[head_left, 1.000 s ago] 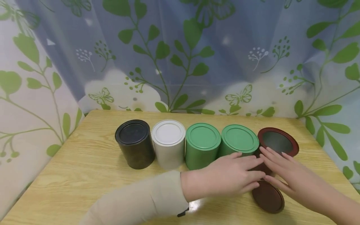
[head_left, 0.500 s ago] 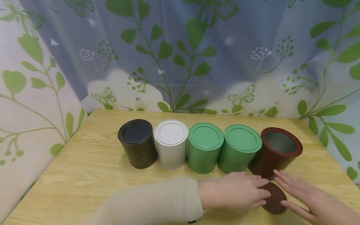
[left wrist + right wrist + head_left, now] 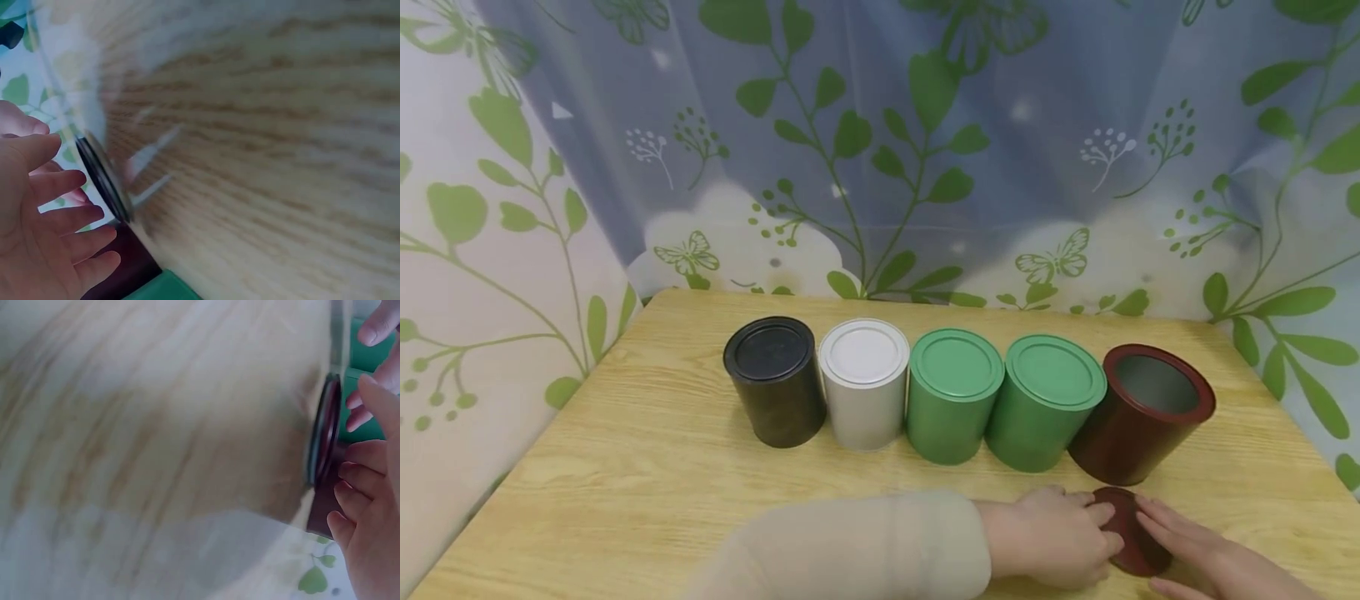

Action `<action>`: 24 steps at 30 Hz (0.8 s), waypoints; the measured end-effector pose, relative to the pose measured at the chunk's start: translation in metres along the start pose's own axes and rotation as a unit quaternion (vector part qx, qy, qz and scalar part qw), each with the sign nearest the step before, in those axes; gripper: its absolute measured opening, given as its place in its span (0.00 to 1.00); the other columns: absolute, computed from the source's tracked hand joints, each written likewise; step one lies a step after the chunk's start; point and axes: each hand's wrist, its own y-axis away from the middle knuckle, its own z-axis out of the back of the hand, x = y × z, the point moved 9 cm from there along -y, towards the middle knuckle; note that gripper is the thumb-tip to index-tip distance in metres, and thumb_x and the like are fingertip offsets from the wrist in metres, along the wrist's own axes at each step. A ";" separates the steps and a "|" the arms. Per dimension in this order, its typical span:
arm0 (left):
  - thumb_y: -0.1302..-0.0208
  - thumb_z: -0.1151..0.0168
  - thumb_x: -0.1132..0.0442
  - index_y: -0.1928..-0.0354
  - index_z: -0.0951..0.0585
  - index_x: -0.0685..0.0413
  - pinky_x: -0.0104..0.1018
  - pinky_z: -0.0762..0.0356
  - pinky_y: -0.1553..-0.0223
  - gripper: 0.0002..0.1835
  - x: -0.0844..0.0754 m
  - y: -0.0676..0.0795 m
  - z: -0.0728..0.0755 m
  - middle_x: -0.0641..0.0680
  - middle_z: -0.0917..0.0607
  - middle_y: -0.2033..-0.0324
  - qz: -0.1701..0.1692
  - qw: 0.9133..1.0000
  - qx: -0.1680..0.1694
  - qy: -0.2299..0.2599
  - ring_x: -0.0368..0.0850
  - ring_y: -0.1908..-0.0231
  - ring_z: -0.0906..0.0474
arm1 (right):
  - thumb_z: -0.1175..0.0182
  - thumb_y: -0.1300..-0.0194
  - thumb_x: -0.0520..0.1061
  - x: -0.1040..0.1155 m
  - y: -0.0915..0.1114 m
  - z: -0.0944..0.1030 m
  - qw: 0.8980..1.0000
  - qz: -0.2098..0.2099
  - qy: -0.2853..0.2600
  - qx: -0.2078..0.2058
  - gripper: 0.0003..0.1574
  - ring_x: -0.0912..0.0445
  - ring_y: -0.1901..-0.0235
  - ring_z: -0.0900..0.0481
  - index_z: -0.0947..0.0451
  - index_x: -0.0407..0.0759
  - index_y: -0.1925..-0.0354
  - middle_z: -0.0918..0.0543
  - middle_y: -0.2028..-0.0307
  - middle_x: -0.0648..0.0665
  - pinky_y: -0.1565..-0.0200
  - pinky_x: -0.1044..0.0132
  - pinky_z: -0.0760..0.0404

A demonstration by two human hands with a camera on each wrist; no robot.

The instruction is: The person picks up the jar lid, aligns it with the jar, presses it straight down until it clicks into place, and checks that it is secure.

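A dark red-brown round lid (image 3: 1129,533) lies flat on the wooden table in front of the dark red can (image 3: 1131,442), whose top is uncovered and shows a grey inside. My left hand (image 3: 1052,537) reaches across from the left, fingers spread over the lid's left side. From the lower right my right hand (image 3: 1213,550) comes to its right edge, fingers loosely extended. In the left wrist view the lid (image 3: 103,178) is seen edge-on beside the left fingers (image 3: 81,219). The right wrist view has the lid (image 3: 325,431) close to the right fingers (image 3: 359,481).
Left of the red can stand two green cans (image 3: 957,367) (image 3: 1054,375), a white can (image 3: 863,357) and a black can (image 3: 771,354), all lidded, in a row. Behind the wooden table (image 3: 647,467) hangs a leaf-patterned curtain (image 3: 880,150).
Both hands have come down from in front of the red can to the lid on the table, uncovering the can to view. The cans stay in place; the view has shifted slightly.
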 end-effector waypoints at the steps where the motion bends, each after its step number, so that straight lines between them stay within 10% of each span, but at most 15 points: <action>1: 0.31 0.58 0.39 0.36 0.35 0.22 0.30 0.37 0.42 0.22 0.000 -0.001 -0.002 0.36 0.38 0.38 0.004 1.000 0.009 0.002 0.34 0.36 0.44 | 0.32 0.46 0.54 -0.001 0.001 -0.003 1.000 -0.003 -0.003 0.006 0.41 0.81 0.39 0.62 0.31 0.39 0.37 0.60 0.33 0.68 0.57 0.79 0.28; 13: 0.32 0.60 0.37 0.33 0.45 0.17 0.32 0.41 0.39 0.26 0.000 -0.015 -0.015 0.35 0.50 0.32 0.025 0.998 0.053 0.014 0.39 0.33 0.51 | 0.38 0.41 0.60 -0.017 0.000 -0.019 0.995 -0.080 -0.004 0.067 0.41 0.82 0.41 0.74 0.33 0.40 0.36 0.57 0.34 0.66 0.59 0.59 0.22; 24: 0.31 0.60 0.38 0.33 0.45 0.16 0.30 0.41 0.39 0.25 0.000 -0.020 -0.018 0.28 0.49 0.33 0.036 0.997 0.068 0.014 0.37 0.34 0.50 | 0.41 0.38 0.60 -0.019 -0.002 -0.024 0.995 -0.069 0.002 0.071 0.38 0.83 0.43 0.71 0.30 0.40 0.38 0.39 0.35 0.52 0.57 0.65 0.22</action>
